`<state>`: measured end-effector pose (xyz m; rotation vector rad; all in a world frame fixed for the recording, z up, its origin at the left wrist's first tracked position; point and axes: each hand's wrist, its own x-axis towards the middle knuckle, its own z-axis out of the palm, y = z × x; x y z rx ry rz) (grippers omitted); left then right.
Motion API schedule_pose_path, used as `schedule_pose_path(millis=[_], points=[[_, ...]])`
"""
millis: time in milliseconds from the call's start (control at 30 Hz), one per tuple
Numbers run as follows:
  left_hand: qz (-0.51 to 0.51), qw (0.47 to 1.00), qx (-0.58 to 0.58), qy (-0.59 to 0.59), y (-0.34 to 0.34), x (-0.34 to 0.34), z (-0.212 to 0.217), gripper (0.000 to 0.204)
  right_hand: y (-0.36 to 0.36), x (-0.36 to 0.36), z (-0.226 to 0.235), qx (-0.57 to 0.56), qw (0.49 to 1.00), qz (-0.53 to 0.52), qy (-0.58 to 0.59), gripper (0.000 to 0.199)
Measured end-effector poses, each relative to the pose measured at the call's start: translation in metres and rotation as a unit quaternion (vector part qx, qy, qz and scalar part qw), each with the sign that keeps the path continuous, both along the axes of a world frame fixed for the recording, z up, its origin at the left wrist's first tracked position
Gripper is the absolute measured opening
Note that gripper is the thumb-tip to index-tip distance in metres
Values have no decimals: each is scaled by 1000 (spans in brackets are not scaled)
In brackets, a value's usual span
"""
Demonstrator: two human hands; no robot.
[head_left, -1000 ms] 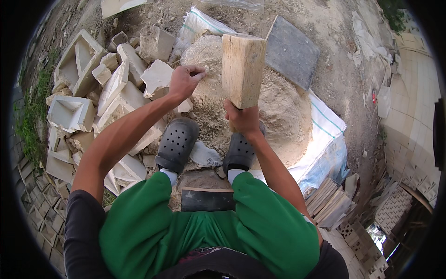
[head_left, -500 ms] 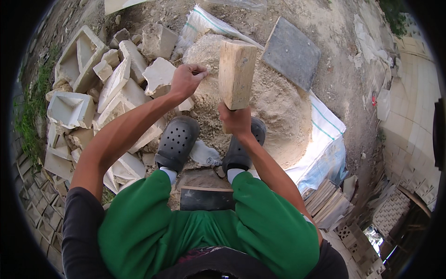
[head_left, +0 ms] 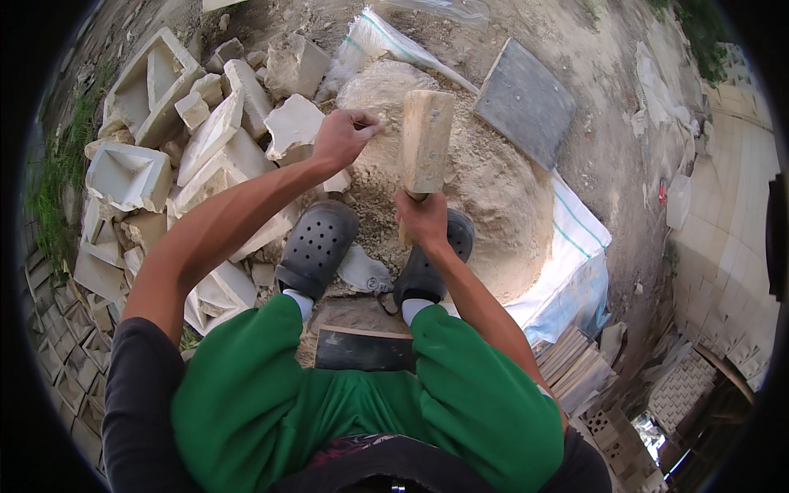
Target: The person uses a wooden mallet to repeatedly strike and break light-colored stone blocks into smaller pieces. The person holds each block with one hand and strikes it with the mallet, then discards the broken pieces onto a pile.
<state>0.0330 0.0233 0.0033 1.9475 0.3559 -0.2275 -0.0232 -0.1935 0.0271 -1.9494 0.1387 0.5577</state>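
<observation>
My right hand [head_left: 422, 218] is wrapped round the handle of a wooden mallet [head_left: 426, 140], whose blocky pale head rises in front of my fist over a heap of crushed, sandy rubble [head_left: 493, 197]. To its left, my left hand [head_left: 347, 138] is closed with thumb and fingers brought together above the heap's left part. Whatever those fingers may pinch is too small to make out. Beside that hand lies a broken white chunk [head_left: 294, 127]. A gap separates the left hand from the mallet head.
Broken plaster-like blocks and box-shaped pieces [head_left: 127, 177] pile up on the left. A grey slab [head_left: 528, 103] lies at the far right of the heap, and a white woven sack [head_left: 567, 246] spreads under it. My grey clogs [head_left: 319, 246] stand at the near edge. Stacked thin tiles [head_left: 575, 361] sit at lower right.
The mallet head looks smaller and lower, and it has moved a little to the right with my right hand. My left hand stays closed, slightly farther right in the shifted view.
</observation>
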Motion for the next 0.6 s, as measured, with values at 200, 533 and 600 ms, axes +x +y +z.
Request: schedule_pose_path(millis=[200, 533, 600], points=[[0, 1000, 22, 11, 0, -2, 10, 24, 9, 17, 52, -48, 997, 3, 59, 21], [-1, 1000, 13, -19, 2, -3, 2, 20, 11, 9, 10, -45, 996, 11, 82, 25], [-4, 1000, 18, -22, 2, -4, 4, 20, 16, 15, 42, -72, 995, 3, 65, 25]])
